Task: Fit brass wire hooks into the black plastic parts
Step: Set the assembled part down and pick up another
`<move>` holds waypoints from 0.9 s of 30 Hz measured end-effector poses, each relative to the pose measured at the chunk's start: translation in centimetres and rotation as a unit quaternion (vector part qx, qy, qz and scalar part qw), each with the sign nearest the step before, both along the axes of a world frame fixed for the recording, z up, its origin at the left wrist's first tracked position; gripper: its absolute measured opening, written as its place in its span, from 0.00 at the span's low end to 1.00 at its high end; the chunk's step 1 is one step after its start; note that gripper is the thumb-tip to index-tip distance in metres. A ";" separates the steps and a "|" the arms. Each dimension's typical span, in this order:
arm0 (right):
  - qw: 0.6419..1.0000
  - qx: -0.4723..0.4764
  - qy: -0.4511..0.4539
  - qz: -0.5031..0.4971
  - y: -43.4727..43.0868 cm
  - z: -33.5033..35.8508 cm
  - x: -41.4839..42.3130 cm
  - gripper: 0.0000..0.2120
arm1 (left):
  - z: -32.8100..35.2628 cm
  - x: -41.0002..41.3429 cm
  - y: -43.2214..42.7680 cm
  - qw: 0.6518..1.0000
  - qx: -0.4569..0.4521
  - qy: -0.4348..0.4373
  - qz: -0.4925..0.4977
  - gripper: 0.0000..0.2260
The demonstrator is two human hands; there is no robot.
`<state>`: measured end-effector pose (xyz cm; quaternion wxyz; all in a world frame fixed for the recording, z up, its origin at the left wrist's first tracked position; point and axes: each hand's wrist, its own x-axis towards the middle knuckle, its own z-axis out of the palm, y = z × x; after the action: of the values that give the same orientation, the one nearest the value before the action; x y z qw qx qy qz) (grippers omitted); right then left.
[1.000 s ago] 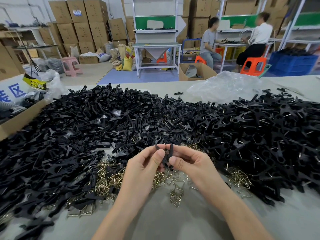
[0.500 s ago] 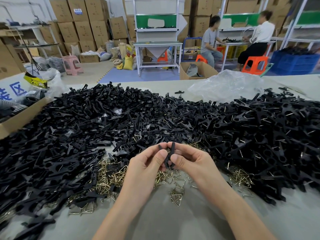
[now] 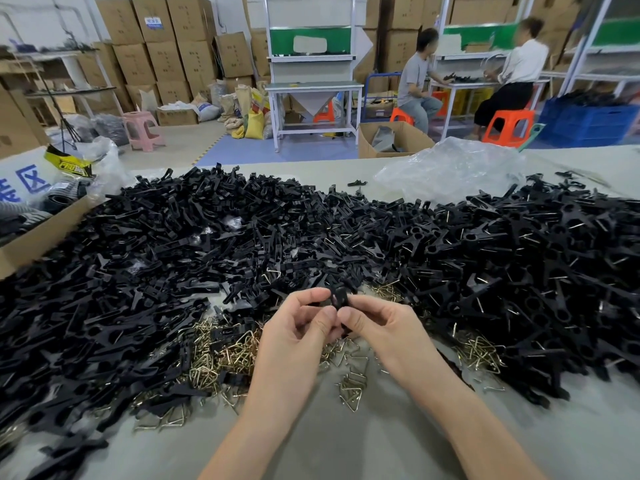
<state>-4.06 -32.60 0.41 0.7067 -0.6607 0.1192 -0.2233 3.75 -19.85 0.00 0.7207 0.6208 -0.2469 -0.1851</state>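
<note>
My left hand (image 3: pixel 298 327) and my right hand (image 3: pixel 377 327) meet above the table, both pinching one small black plastic part (image 3: pixel 338 296) between thumbs and fingertips. Whether a hook sits in that part I cannot tell; the fingers hide its lower end. A wide heap of black plastic parts (image 3: pixel 207 244) spreads across the table behind and to the left. Another heap at the right (image 3: pixel 519 258) shows wire ends sticking out of the parts. Loose brass wire hooks (image 3: pixel 221 355) lie under and beside my hands, with a small cluster (image 3: pixel 351 386) close in front.
A grey table top (image 3: pixel 346 441) lies bare nearest me. A cardboard box (image 3: pixel 38 237) stands at the left edge. A crumpled clear plastic bag (image 3: pixel 450 168) lies at the back right. Two people sit at benches beyond, among stacked cartons.
Both hands stayed together on the black part, turning it slightly between the fingertips; the part now sits a little lower between the thumbs.
</note>
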 end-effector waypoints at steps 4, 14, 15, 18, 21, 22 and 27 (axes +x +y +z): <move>0.998 -0.049 -0.012 -0.028 -0.3 -0.3 -0.2 0.09 | 0.7 -0.4 0.2 0.998 -0.008 0.052 -0.026 0.13; 0.988 0.074 -0.060 -0.122 -1.4 -0.2 -0.2 0.13 | -0.9 1.6 2.0 0.752 0.418 -0.510 0.010 0.18; 0.988 0.075 -0.057 -0.121 -1.3 -0.2 -0.1 0.15 | -0.9 1.6 2.0 0.748 0.425 -0.510 0.010 0.18; 0.989 0.077 -0.048 -0.118 -1.2 -0.2 0.0 0.17 | -0.8 1.6 2.0 0.755 0.398 -0.521 0.020 0.10; 0.993 0.052 -0.032 -0.105 -1.2 -0.5 0.1 0.16 | -0.7 1.5 1.9 0.751 0.380 -0.538 0.045 0.03; 0.994 0.032 -0.023 -0.101 -1.3 -0.6 0.1 0.15 | -0.6 1.5 1.9 0.752 0.370 -0.543 0.055 0.02; 0.992 -0.068 0.005 -0.105 -1.4 -0.8 0.2 0.21 | 0.2 0.9 1.5 0.909 0.249 -0.327 0.068 0.05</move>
<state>-3.90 -33.97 -0.35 0.6318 -0.6927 0.1759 -0.3001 4.66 -18.34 0.20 0.4323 0.8214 -0.3715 0.0217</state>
